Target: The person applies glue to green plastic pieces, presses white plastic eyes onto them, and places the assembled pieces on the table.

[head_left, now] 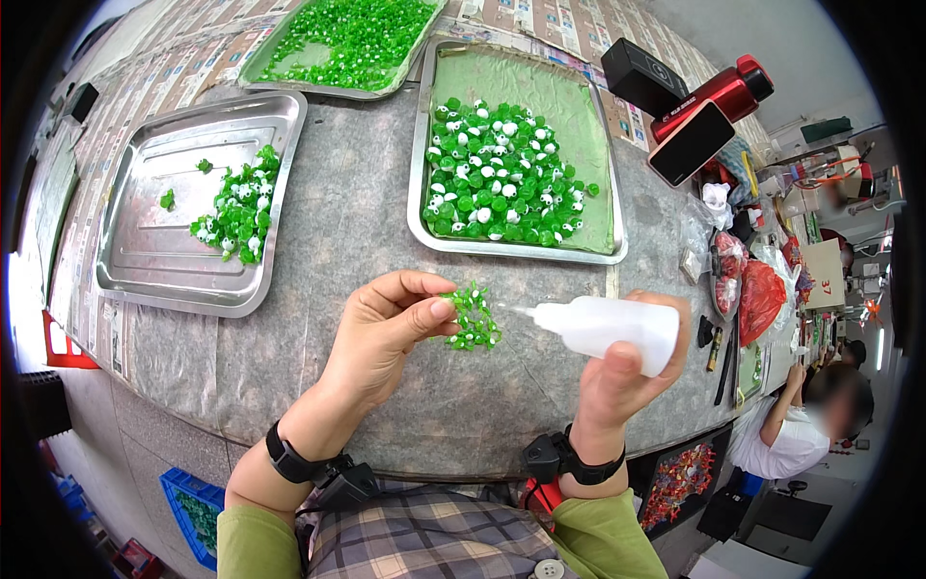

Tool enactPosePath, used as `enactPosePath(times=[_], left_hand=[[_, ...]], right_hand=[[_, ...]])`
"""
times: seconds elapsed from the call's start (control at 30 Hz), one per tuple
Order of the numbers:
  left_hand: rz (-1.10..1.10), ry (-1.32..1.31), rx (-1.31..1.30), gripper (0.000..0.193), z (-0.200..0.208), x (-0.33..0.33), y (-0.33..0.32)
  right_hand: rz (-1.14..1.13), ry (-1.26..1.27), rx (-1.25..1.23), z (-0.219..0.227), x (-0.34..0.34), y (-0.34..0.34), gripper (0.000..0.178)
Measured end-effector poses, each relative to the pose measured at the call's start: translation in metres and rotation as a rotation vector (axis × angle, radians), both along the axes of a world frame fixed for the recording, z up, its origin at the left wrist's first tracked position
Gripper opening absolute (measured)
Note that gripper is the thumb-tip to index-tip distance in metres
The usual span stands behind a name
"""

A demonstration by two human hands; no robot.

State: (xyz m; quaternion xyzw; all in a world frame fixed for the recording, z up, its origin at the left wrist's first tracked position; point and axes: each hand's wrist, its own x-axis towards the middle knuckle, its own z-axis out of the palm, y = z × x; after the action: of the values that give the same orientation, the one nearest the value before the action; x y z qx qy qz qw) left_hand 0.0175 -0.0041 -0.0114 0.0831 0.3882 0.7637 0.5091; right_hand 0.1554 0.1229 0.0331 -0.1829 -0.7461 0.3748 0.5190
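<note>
My left hand is closed in a pinch, with thumb and forefinger on a small green piece mostly covered by the fingertips. Right beside those fingertips, on the grey table cover, lies a little heap of green pieces with white dots. My right hand is wrapped round a white squeeze bottle, tipped on its side. Its thin clear nozzle points left at the heap, a short gap away from it.
A metal tray at the left holds green-and-white clustered pieces. Beyond my hands, a lined tray carries green and white balls; another tray of small green pieces stands farther back. A phone leans by a red bottle and black box. Another person sits far right.
</note>
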Motion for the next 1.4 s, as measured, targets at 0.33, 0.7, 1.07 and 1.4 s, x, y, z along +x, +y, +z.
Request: enactPosePath(times=[0.33, 0.7, 1.07, 1.4], left_hand=[[0.051, -0.006, -0.017, 0.013, 0.000, 0.001, -0.002], [0.050, 0.010, -0.042, 0.012, -0.001, 0.001, 0.003], [0.060, 0.009, -0.046, 0.012, 0.000, -0.002, 0.001], [0.016, -0.004, -0.008, 0.014, 0.001, -0.003, -0.004]], right_hand=[[-0.131, -0.134, -0.533, -0.019, 0.065, 0.103, 0.032], [-0.496, -0.466, -0.094, -0.045, 0.104, 0.123, 0.043], [-0.183, -0.846, 0.311, -0.033, -0.026, 0.144, 0.021], [0.268, -0.440, -0.552, 0.012, -0.018, 0.078, 0.016]])
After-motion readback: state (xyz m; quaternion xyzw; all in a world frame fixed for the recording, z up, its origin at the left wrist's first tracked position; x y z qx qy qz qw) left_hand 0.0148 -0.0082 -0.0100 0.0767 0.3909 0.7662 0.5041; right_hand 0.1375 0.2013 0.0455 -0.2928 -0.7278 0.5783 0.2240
